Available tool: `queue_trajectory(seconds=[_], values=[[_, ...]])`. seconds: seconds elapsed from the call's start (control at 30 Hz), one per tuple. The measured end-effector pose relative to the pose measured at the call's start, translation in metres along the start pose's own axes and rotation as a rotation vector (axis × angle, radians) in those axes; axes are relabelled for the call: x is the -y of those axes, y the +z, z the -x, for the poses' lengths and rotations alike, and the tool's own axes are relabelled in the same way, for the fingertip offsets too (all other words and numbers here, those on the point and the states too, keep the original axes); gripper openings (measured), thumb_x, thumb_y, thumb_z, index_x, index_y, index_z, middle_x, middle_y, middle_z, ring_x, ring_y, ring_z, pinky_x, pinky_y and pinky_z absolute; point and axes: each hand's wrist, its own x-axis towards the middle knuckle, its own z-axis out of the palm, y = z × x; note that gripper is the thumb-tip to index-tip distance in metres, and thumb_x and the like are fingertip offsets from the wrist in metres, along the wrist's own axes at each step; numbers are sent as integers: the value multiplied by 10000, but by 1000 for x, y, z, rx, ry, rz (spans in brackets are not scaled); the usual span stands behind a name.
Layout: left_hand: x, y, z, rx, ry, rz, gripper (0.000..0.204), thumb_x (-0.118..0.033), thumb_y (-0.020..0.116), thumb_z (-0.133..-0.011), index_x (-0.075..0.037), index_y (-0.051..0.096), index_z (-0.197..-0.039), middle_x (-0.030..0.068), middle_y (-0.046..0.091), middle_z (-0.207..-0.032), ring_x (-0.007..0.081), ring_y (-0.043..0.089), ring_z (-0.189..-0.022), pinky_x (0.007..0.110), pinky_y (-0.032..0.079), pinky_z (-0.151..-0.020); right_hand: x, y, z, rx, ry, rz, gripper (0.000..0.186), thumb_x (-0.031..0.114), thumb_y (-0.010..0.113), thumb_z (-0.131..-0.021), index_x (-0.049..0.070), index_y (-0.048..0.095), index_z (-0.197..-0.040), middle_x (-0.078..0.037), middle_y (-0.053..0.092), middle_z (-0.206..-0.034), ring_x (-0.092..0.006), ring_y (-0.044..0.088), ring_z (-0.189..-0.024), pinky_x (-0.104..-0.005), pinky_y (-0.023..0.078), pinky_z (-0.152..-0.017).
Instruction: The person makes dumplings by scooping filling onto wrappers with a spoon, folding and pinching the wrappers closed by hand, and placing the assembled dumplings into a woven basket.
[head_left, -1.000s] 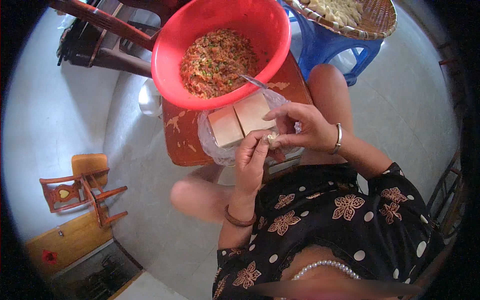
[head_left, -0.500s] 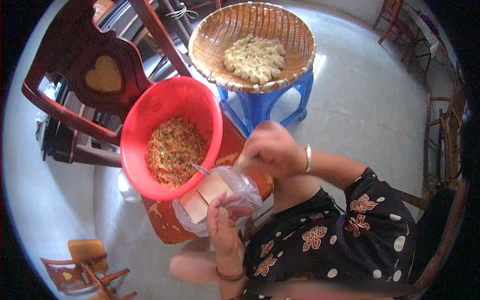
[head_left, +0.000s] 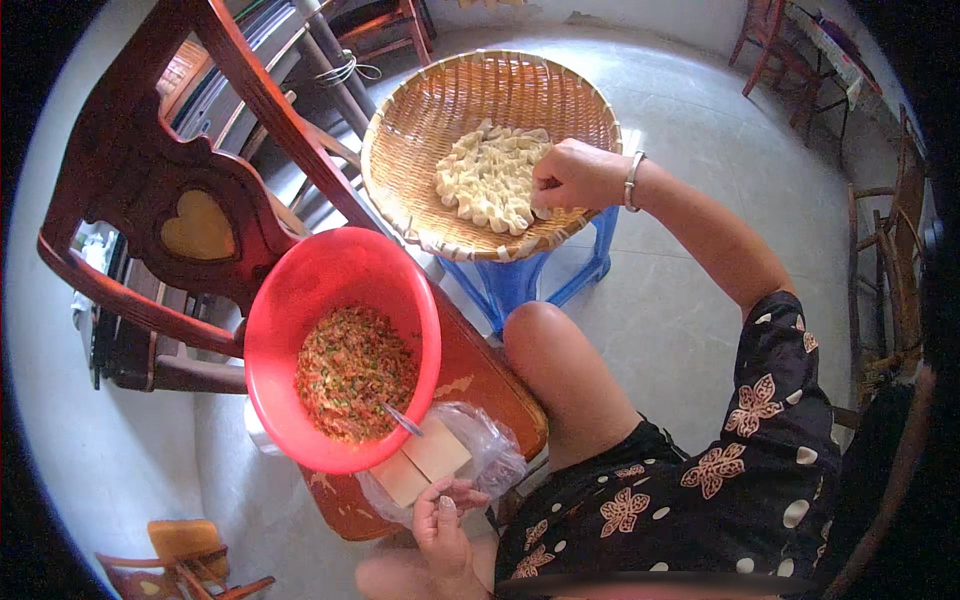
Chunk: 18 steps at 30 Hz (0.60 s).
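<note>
My right hand, a bangle at its wrist, reaches over the right side of a round bamboo basket. Its fingers are pinched on a pale folded wonton, partly hidden, at the edge of a cluster of wontons. Loosely curled, with fingers apart and nothing seen in them, my left hand is beside the stack of square wrappers in a clear plastic bag. A red basin holds minced filling with a metal utensil leaning in it.
The basket rests on a blue plastic stool. Under the basin and bag is the seat of a reddish wooden chair, its carved back at the left. A small wooden chair is at lower left. My bare knee is close to the seat.
My right hand has moved away from my body, from above the wrappers to the wontons in the basket. My left hand stays near the wrappers. The view has tilted up somewhat.
</note>
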Motion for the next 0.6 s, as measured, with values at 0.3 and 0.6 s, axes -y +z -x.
queue_trajectory(seconds=[0.3, 0.6], values=[[-7, -2, -1, -43, -17, -36, 273, -137, 494, -976, 54, 519, -1169, 195, 645, -1017, 286, 679, -810, 407, 573, -744, 1, 13, -18, 249, 72, 182, 252, 246, 685, -783, 2, 688, -847, -167, 677, -781, -270, 666, -731, -376, 519, -685], [-11, -33, 7, -380, 21, 31, 199, -187, 476, -1002, -13, 549, -1067, 99, 605, -882, 178, 587, -686, 283, 462, -548, 68, 26, 32, -350, -120, 17, 196, 171, 711, -866, 55, 688, -1023, -61, 683, -811, -140, 645, -704, -272, 528, -650]])
